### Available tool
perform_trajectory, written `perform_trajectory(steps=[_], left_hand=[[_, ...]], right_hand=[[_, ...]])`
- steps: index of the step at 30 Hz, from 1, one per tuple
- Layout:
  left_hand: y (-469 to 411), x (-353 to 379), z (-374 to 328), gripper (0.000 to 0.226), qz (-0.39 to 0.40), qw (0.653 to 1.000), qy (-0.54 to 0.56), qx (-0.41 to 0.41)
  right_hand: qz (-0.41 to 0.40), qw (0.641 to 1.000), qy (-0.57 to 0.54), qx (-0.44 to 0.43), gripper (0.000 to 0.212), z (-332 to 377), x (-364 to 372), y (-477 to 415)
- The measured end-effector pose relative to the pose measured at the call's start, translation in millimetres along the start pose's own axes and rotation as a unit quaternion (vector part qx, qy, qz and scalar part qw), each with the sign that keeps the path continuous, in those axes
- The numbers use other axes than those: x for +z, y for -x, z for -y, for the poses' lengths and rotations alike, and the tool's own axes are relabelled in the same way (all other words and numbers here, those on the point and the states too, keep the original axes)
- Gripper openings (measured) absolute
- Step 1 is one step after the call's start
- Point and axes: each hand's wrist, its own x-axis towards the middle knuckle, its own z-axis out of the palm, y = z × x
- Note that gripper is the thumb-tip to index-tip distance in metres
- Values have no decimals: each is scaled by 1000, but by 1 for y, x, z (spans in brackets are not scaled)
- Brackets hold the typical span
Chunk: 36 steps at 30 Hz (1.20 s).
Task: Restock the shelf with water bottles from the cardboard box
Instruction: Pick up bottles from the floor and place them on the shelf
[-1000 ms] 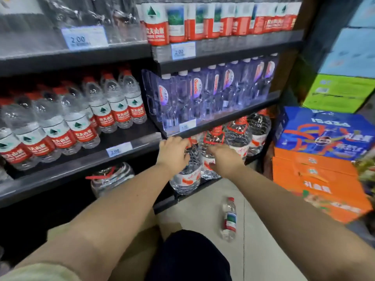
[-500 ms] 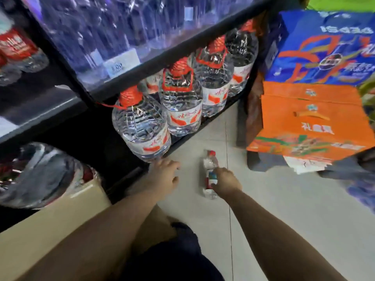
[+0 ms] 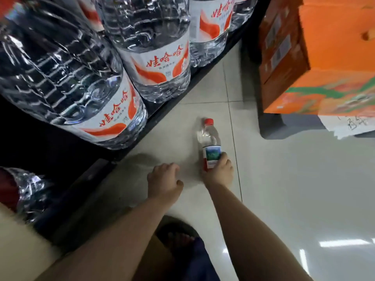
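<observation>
A small water bottle (image 3: 210,147) lies on the floor tiles (image 3: 284,189) at centre frame, red cap pointing up-frame. The right hand (image 3: 219,173) wraps its fingers around the bottle's lower end; the left hand (image 3: 163,182), loosely curled, holds nothing. Large jugs (image 3: 158,47) fill the bottom shelf (image 3: 154,122) at upper left. This bottle is not yet shelved, and the cardboard box (image 3: 18,246) at lower left hides its contents.

a small clear water bottle (image 3: 210,146) with a red cap and red-edged label lies on the pale floor tiles, cap pointing to twelve o'clock.
</observation>
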Motion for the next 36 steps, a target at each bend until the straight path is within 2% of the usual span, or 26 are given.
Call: perform_trajectory(steps=[4,8,11,15,18,21,24,27,30,36], left_hand=[[-4,8,3,37,-20,1000,23,-3],[-2,12,6,36,-17,998,52,-26],[0,15,8,35,-13,998,51,-33],[3,18,9,32,-3,999,43,-28],[3,20,7,34,-5,999,39,-21],[4,22,5,33,-9,999,52,-14],[3,19,2,31,-13,998,66,-7],[0,8,-4,31,-41,996,74,16],[0,-13,-12,30,-86,993,77,40],[36,-96,-28,31,-163,985,47,38]], right_hand=[[3,996,-88,-11,71,-10,-5,-1],[102,982,-161,-7,48,-29,-26,-11],[72,993,-78,-48,50,-48,-38,-20],[-55,994,-7,-96,54,-54,-45,-21],[-87,980,114,-139,77,-47,-38,-20],[-81,968,212,-104,94,-43,-30,-27],[-107,963,236,-80,73,-38,-27,-37],[-77,976,191,-71,61,-32,-30,-34],[-45,984,146,-91,67,-25,-35,-12],[-54,983,46,-171,72,10,-73,65]])
